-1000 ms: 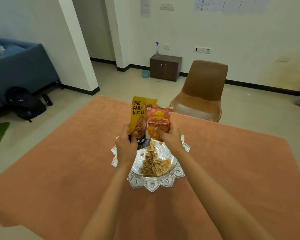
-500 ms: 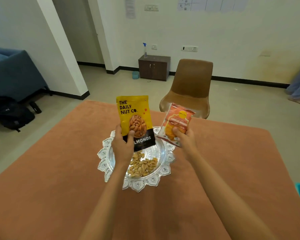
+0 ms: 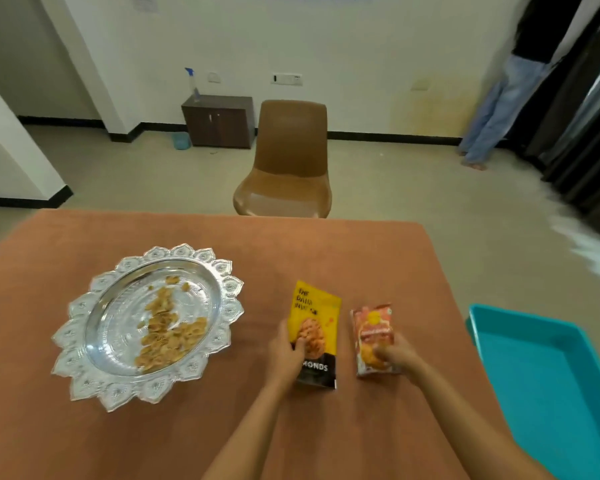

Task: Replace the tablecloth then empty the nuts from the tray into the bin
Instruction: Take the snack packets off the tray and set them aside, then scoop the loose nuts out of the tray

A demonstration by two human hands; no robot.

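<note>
An orange tablecloth (image 3: 222, 427) covers the table. On its left stands a silver scalloped tray (image 3: 84, 327) with a pile of nuts (image 3: 168, 332) in it. My left hand (image 3: 284, 355) grips a yellow and black almond packet (image 3: 314, 334) low over the cloth, right of the tray. My right hand (image 3: 394, 355) grips a smaller orange snack packet (image 3: 373, 332) just beside it. A teal bin (image 3: 548, 386) sits off the table's right edge.
A brown chair (image 3: 286, 161) stands behind the table's far edge. A dark low cabinet (image 3: 219, 121) with a spray bottle (image 3: 193, 81) is at the back wall. A person (image 3: 510, 84) stands at the far right by dark curtains.
Both hands carried the two packets away from above the tray to the right and down to the cloth. My view swung right, bringing the teal bin into sight.
</note>
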